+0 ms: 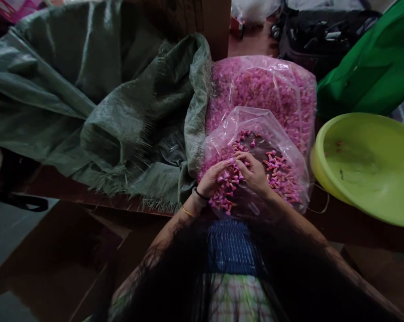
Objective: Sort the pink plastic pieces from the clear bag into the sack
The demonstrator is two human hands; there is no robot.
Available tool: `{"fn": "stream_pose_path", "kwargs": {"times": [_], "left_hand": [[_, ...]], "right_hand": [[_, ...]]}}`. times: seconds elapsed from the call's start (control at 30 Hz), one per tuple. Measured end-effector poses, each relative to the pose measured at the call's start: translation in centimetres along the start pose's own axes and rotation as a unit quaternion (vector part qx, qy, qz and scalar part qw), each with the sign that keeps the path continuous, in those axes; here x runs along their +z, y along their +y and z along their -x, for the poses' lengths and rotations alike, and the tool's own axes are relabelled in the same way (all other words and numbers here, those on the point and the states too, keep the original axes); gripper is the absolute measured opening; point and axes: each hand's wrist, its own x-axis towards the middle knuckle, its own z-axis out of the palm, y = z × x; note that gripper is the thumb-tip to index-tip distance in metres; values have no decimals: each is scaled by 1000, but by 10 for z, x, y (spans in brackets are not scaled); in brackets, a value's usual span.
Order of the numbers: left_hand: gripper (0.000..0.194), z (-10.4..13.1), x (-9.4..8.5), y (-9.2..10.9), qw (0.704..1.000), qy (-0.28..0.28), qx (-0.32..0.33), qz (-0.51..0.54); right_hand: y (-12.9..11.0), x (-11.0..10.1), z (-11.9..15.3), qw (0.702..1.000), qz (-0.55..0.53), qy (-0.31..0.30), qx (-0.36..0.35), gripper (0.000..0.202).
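My left hand [212, 180] is closed around small pink plastic pieces [229, 161], one poking out toward the other hand. My right hand [254, 173] meets it, thumb and fingertips pinched near the end of that piece; exactly what lies between them is too small to make out. Both hands are over the open mouth of a clear plastic bag [245, 117]. Loose pink pieces with reddish stems [284, 179] lie around them on a dark surface. Close to my right forearm lies a short clear tube [254, 208].
Behind the hands sits a large clear bag packed with pink pieces [262, 85]. A yellow-green basin [372, 165] stands at the right, below a green bag [369, 76]. Green woven sacking [121, 112] covers the left side. A dark open case [322, 40] is at the back.
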Motion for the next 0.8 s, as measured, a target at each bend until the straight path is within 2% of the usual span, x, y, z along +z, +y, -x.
{"fn": "stream_pose_path", "kwargs": {"times": [0.13, 0.33, 0.53, 0.7, 0.8], "left_hand": [[34, 2, 5, 2, 994, 45, 40, -91], [36, 6, 9, 4, 1000, 5, -8, -29], [36, 4, 14, 4, 987, 1, 109, -114], [43, 5, 17, -1, 981, 5, 127, -148], [36, 5, 16, -6, 977, 33, 143, -158]], "right_hand": [[0, -2, 5, 1000, -5, 6, -22, 12], [-4, -5, 13, 996, 34, 36, -72, 9], [-2, -9, 19, 993, 68, 54, -81, 19], [1, -8, 22, 996, 38, 64, -56, 17], [1, -8, 22, 996, 34, 61, -55, 16]]}}
